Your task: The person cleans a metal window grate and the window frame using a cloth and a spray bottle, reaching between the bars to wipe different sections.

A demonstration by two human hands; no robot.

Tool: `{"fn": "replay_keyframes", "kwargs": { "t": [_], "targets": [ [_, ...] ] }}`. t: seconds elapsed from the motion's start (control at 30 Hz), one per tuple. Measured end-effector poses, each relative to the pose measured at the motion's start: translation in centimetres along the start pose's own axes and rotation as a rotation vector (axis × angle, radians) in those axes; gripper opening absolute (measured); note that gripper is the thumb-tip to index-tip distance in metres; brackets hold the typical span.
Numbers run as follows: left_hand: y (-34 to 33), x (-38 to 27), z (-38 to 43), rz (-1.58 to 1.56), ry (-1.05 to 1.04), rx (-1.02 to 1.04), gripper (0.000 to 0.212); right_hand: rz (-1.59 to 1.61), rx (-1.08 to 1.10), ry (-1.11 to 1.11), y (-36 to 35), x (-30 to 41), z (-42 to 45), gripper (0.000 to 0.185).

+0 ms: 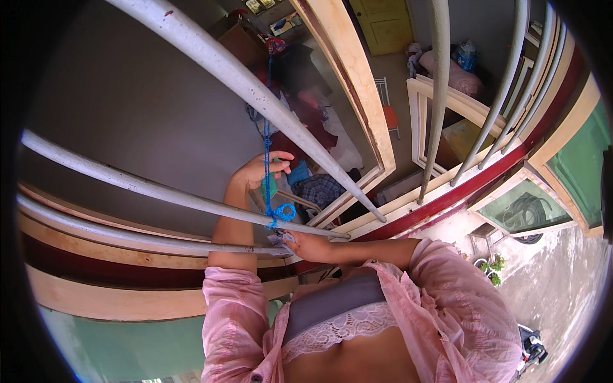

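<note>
My left hand [262,171] reaches through the window bars, its index finger extended. Green cloth [269,187] shows between its fingers and below the palm, so the hand appears to hold it. A knotted blue cord [267,119] runs in front of this hand. The cord ends in a looped knot [282,212] tied around a grey metal bar [191,194]. Just below the knot, my right hand [306,245] pinches a crumpled greyish cloth [278,241] against or beside the lower bar [143,242]; exact contact is hidden.
More painted bars [268,100] cross the view. Inside, an open window sash [357,91] stands near piled clothes [318,191], and a second sash [459,107] is at right. A chair [390,115] stands farther in. Outside, a glazed sash [524,206] juts out above potted plants [493,268].
</note>
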State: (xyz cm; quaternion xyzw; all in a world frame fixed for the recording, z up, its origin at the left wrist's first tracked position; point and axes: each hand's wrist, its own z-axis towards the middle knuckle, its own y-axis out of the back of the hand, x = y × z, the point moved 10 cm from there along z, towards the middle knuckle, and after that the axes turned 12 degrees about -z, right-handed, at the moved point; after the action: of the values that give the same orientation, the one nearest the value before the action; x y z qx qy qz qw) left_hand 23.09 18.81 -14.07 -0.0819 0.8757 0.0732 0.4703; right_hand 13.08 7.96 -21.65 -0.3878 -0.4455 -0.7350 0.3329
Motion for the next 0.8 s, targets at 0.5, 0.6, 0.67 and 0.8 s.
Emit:
{"fn": "replay_keyframes", "kwargs": {
  "t": [0.5,0.6,0.67,0.8],
  "targets": [
    [-6.2,8.2,14.5,0.144,-0.117,0.01,0.056,-0.446,0.024,0.699,6.0,6.4,-9.1,0.019],
    [-7.4,7.0,15.1,0.392,-0.33,-0.185,0.054,-0.479,-0.074,0.588,9.5,5.0,-10.9,0.024],
    [-7.6,7.2,15.1,0.411,-0.434,-0.269,0.053,-0.439,-0.164,0.396,13.6,3.2,-11.5,0.033],
    [-9.3,4.4,12.5,0.566,-0.64,-0.369,0.031,-0.329,-0.277,-0.035,20.8,-0.7,-14.6,0.046]
  ]
}}
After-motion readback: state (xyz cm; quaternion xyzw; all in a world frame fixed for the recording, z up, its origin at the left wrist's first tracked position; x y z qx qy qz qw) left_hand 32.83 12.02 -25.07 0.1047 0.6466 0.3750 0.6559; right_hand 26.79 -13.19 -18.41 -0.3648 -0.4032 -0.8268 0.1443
